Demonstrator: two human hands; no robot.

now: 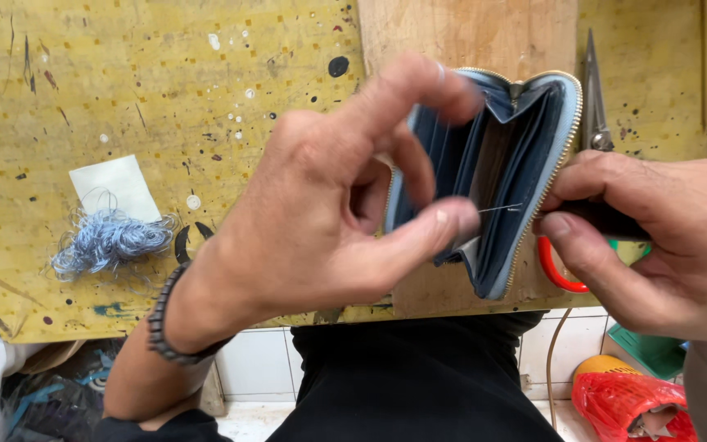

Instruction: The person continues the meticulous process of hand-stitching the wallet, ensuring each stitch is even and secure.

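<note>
Paint-flecked yellow workbench (165,74) lies below us. Our right hand (664,237) pinches the unzipped blue wallet (505,172) at three o'clock; our left hand (329,205), fingers half curled, nips a fine thread or needle. Stitching looks underway, unfinished. Loose blue thread (108,237) sits at nine o'clock.

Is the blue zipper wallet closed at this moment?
No, the blue wallet is spread open between the left hand and right hand, showing its inner pockets.

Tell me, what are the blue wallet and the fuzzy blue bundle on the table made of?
The wallet looks like smooth leather or imitation leather, pale blue outside and darker inside, with a gold-coloured metal zipper along its edge. The fuzzy bundle seems to be loose sewing thread: thin tangled light-blue strands. The table looks like painted wood, scratched and spotted.
</note>
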